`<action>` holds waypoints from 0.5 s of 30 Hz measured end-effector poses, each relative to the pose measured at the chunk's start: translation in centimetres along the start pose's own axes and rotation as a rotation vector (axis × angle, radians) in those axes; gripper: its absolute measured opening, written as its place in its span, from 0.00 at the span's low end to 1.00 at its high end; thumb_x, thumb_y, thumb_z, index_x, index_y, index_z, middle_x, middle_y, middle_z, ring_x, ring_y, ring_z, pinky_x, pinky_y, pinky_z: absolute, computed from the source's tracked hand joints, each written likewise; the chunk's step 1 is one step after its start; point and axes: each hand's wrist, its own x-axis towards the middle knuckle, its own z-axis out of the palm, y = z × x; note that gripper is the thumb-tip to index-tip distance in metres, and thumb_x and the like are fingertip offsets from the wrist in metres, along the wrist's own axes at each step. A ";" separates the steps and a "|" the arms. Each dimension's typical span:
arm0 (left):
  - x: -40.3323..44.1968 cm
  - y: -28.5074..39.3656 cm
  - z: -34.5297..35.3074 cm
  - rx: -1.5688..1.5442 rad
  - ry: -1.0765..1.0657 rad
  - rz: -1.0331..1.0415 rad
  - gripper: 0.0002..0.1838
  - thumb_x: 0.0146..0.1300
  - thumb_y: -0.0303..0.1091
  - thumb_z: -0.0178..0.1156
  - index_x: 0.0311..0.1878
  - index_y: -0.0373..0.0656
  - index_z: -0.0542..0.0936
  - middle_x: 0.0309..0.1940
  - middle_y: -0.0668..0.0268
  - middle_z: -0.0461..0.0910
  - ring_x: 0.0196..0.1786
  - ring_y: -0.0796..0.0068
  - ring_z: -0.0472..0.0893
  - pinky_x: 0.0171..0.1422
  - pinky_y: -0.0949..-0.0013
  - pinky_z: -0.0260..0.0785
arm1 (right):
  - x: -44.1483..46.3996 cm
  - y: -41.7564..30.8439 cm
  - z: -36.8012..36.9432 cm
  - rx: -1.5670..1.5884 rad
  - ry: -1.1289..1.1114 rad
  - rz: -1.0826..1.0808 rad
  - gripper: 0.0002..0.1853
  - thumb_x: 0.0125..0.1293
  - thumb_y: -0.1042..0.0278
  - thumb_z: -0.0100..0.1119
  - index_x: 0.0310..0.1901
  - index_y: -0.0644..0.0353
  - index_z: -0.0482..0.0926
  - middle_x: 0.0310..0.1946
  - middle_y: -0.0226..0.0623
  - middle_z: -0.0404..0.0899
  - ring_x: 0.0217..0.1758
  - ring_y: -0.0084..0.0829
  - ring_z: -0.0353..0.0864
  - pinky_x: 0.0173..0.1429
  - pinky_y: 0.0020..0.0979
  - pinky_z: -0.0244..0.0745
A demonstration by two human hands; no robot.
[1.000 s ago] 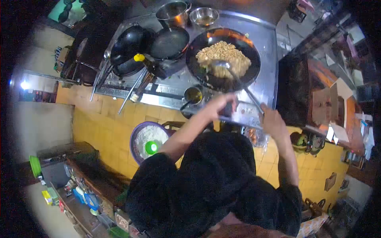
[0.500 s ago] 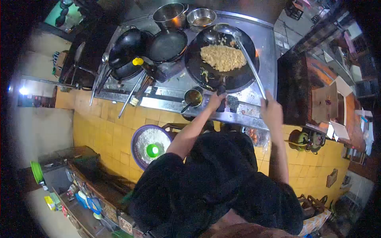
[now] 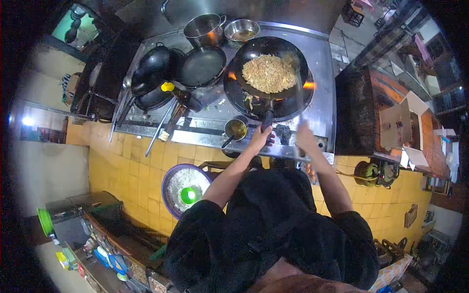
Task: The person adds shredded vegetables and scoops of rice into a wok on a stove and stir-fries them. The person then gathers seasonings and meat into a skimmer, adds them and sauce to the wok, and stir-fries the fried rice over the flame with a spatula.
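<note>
My left hand [image 3: 261,140] is wrapped round the handle [image 3: 268,117] of a black wok [image 3: 254,45] over the burner. Fried rice [image 3: 269,73], light brown and loose, lies in the wok. Smeared by motion, my right hand [image 3: 306,138] is closed on a long-handled ladle [image 3: 299,90], whose blurred bowl is at the right side of the rice. Orange flame [image 3: 309,85] shows beside the wok. Close to my left hand stands a small metal pot [image 3: 236,128] with yellowish contents and a dark handle.
Left on the steel stove [image 3: 210,110] are black pans [image 3: 201,67] and a yellow-capped bottle [image 3: 181,94]. A deep pot [image 3: 202,28] and a metal bowl [image 3: 243,30] stand behind. On the floor is a purple basket [image 3: 167,195] of white rice; a cardboard box [image 3: 394,124] sits right.
The wok has risen and tilted off the burner ring, with more flame showing. My right hand has moved left and down, and the ladle has swung to the rice's right side.
</note>
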 end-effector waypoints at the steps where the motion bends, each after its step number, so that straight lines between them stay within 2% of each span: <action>1: 0.0 0.0 0.2 0.022 0.036 -0.003 0.24 0.64 0.51 0.61 0.51 0.42 0.71 0.30 0.62 0.81 0.26 0.72 0.80 0.29 0.68 0.76 | -0.2 -0.8 -2.3 -0.003 0.000 -0.001 0.18 0.70 0.58 0.44 0.49 0.65 0.71 0.37 0.65 0.78 0.39 0.57 0.81 0.43 0.54 0.75; 3: 0.2 0.3 0.1 0.008 0.007 -0.020 0.22 0.64 0.50 0.61 0.50 0.42 0.70 0.30 0.61 0.80 0.26 0.71 0.81 0.26 0.67 0.77 | -0.3 -3.8 -10.7 0.703 -0.192 0.222 0.18 0.68 0.58 0.46 0.49 0.66 0.72 0.39 0.67 0.76 0.40 0.57 0.81 0.45 0.53 0.75; 4: 0.1 0.3 -0.1 -0.001 -0.022 -0.039 0.21 0.65 0.48 0.60 0.49 0.43 0.69 0.31 0.61 0.80 0.25 0.70 0.81 0.24 0.67 0.77 | -0.5 -2.4 -12.0 0.569 -0.143 0.130 0.18 0.68 0.59 0.48 0.50 0.66 0.71 0.39 0.66 0.77 0.40 0.57 0.81 0.46 0.53 0.75; 6: 0.2 0.7 -0.5 0.003 -0.043 -0.036 0.22 0.64 0.50 0.61 0.49 0.44 0.69 0.31 0.62 0.80 0.26 0.72 0.81 0.26 0.67 0.77 | -2.3 -1.0 -16.2 0.278 -0.010 -0.006 0.20 0.66 0.59 0.50 0.53 0.66 0.70 0.38 0.63 0.78 0.40 0.57 0.81 0.47 0.54 0.74; 7: 0.4 0.6 -0.8 0.028 -0.063 -0.055 0.22 0.64 0.50 0.61 0.50 0.44 0.70 0.32 0.63 0.80 0.29 0.73 0.80 0.30 0.66 0.77 | -4.2 -1.5 -18.7 0.277 -0.003 -0.003 0.20 0.66 0.59 0.50 0.53 0.66 0.70 0.38 0.63 0.78 0.40 0.57 0.81 0.47 0.54 0.74; 9: 1.4 -0.2 -1.7 0.036 -0.107 -0.081 0.21 0.63 0.48 0.62 0.49 0.42 0.74 0.37 0.66 0.80 0.35 0.74 0.80 0.37 0.65 0.77 | -6.9 -2.7 -22.0 0.072 -0.126 0.069 0.21 0.67 0.62 0.48 0.57 0.67 0.69 0.34 0.60 0.80 0.39 0.56 0.82 0.46 0.54 0.76; 12: 4.1 -0.5 -1.9 0.180 -0.097 -0.009 0.19 0.62 0.44 0.64 0.47 0.40 0.78 0.38 0.65 0.81 0.36 0.74 0.81 0.39 0.65 0.77 | -5.5 -3.0 -16.8 0.084 -0.090 0.137 0.22 0.66 0.65 0.47 0.60 0.64 0.68 0.31 0.57 0.81 0.37 0.55 0.83 0.42 0.53 0.77; 14: 4.3 1.0 -1.1 0.196 -0.075 -0.089 0.16 0.60 0.41 0.64 0.46 0.40 0.80 0.37 0.63 0.83 0.35 0.72 0.82 0.39 0.63 0.77 | -2.5 -4.8 -11.5 0.048 -0.105 0.164 0.23 0.65 0.67 0.46 0.62 0.62 0.68 0.37 0.57 0.81 0.41 0.53 0.83 0.46 0.52 0.77; 15: 4.3 1.1 -0.3 0.027 -0.111 -0.116 0.15 0.60 0.39 0.64 0.45 0.40 0.80 0.35 0.62 0.83 0.34 0.71 0.82 0.37 0.63 0.76 | -1.8 -5.5 -10.0 0.092 -0.129 0.213 0.23 0.65 0.66 0.46 0.61 0.62 0.69 0.38 0.56 0.81 0.41 0.52 0.83 0.47 0.52 0.77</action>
